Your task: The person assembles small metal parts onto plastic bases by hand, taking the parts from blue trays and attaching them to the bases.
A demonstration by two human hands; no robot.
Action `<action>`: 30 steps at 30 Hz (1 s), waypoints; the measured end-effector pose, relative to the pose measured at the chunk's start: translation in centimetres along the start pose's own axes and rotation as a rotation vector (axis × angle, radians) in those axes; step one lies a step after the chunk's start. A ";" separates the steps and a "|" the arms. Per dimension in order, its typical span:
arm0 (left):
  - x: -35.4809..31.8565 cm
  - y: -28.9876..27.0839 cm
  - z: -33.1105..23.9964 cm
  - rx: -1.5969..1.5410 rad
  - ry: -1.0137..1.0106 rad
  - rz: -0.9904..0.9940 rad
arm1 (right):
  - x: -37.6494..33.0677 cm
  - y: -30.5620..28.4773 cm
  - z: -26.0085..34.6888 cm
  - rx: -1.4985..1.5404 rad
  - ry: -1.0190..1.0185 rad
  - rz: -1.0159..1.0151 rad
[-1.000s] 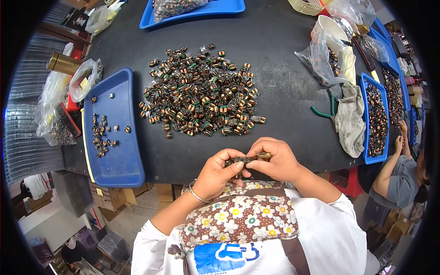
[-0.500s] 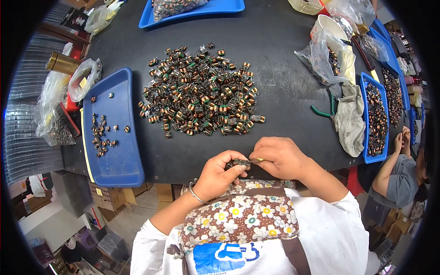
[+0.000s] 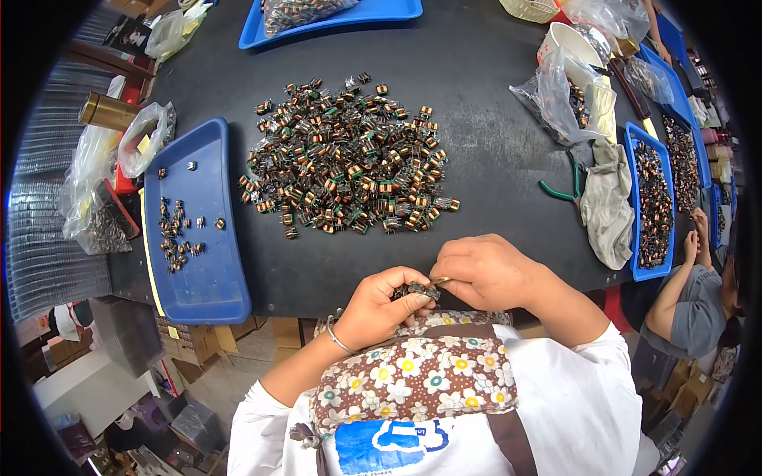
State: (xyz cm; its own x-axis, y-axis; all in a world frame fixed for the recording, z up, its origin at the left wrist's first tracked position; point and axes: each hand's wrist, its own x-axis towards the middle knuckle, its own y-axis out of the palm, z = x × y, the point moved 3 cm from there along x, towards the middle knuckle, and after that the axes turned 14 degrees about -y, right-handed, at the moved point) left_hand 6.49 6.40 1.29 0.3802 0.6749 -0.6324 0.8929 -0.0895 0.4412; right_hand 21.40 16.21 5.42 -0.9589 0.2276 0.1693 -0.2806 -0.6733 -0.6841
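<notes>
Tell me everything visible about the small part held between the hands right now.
The small part is a dark, blocky component like those in the pile of copper-wound components. It sits just past the black table's near edge, pinched in the left hand. The right hand touches it with a thin, yellowish metal piece. Finer detail is too small to tell.

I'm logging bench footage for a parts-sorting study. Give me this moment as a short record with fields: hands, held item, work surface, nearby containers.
left hand: left hand pinches a small dark wound component at the table edge
right hand: right hand holds a thin brass-coloured tool against it
surface: black table
loose stock: pile of copper-wound components
left container: blue tray, few parts
right container: blue bin, full
other: green-handled pliers, grey cloth
</notes>
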 end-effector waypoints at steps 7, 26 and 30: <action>0.0 0.2 0.0 0.094 0.039 -0.007 | 0.1 0.1 0.7 -0.064 0.020 0.126; -0.4 -0.2 -0.4 -0.414 -0.082 0.298 | -0.4 -0.6 -0.5 0.109 0.203 -0.215; -0.4 -0.6 0.0 -0.447 -0.122 0.279 | -0.9 -1.3 -1.5 -0.028 0.284 -0.292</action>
State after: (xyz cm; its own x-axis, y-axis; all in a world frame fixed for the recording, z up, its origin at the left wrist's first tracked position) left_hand 5.75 6.20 1.30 0.6376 0.5775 -0.5099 0.5745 0.0846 0.8141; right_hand 22.73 17.92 5.07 -0.7884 0.5941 0.1593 -0.5344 -0.5334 -0.6557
